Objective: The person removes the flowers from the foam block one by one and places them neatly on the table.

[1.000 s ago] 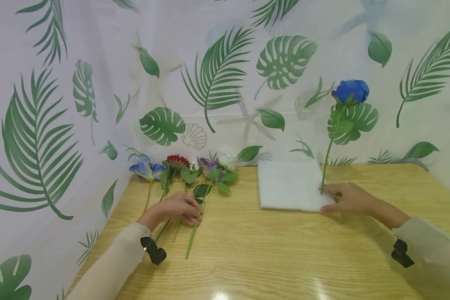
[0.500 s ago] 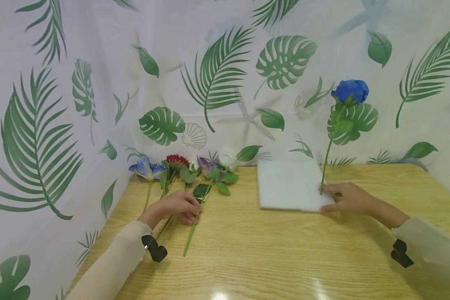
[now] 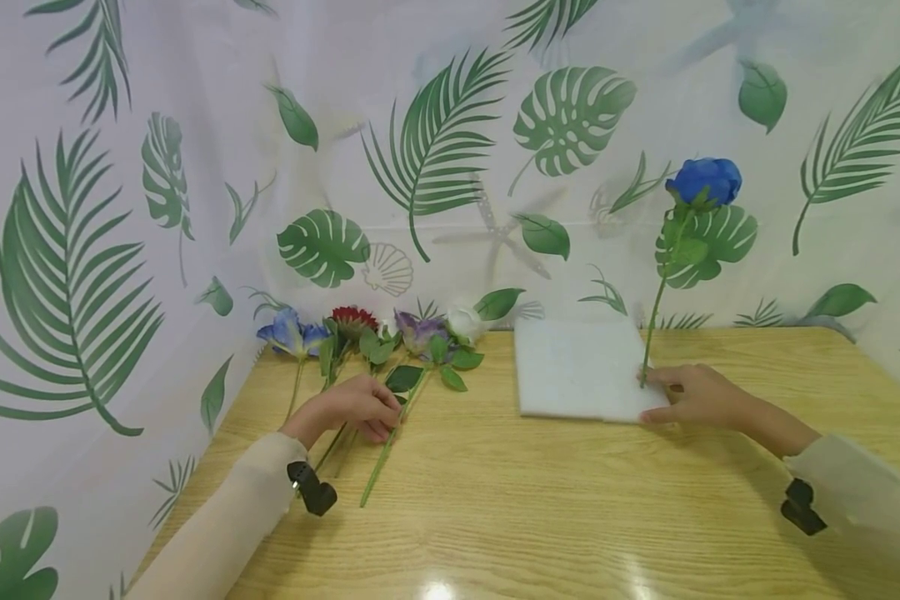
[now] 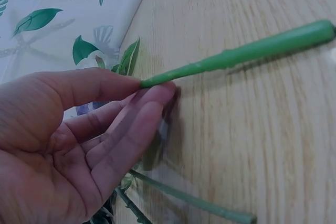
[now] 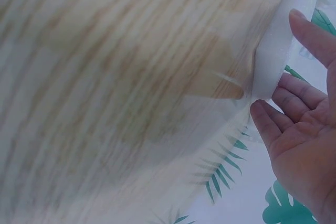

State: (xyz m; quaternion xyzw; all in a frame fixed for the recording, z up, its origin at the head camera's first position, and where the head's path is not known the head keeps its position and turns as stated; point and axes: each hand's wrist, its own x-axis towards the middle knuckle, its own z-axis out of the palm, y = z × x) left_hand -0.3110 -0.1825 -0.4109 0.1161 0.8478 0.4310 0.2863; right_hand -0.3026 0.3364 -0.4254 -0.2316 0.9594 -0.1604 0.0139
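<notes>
My left hand (image 3: 363, 408) pinches a green flower stem (image 4: 210, 64) between thumb and fingertips, low over the table. In the head view this stem runs up to green leaves (image 3: 461, 360) beside a purple flower (image 3: 420, 327) and a white rose (image 3: 463, 323). My right hand (image 3: 705, 400) rests with thumb and fingers spread at the right edge of a white foam block (image 3: 577, 367). From that edge a blue flower (image 3: 708, 181) stands upright, its stem foot at my right index fingertip. In the right wrist view the fingers touch the foam's end.
Left of the held stem lie a blue-violet flower (image 3: 294, 333) and a red flower (image 3: 354, 321), their stems partly under my left hand. The wooden table (image 3: 510, 500) meets a leaf-printed white curtain (image 3: 450, 167) at the back and left.
My left hand has lifted slightly, swinging the pinched stem's lower end left and up while the white rose and its leaves shift right. My right hand, the foam and the blue flower stay put.
</notes>
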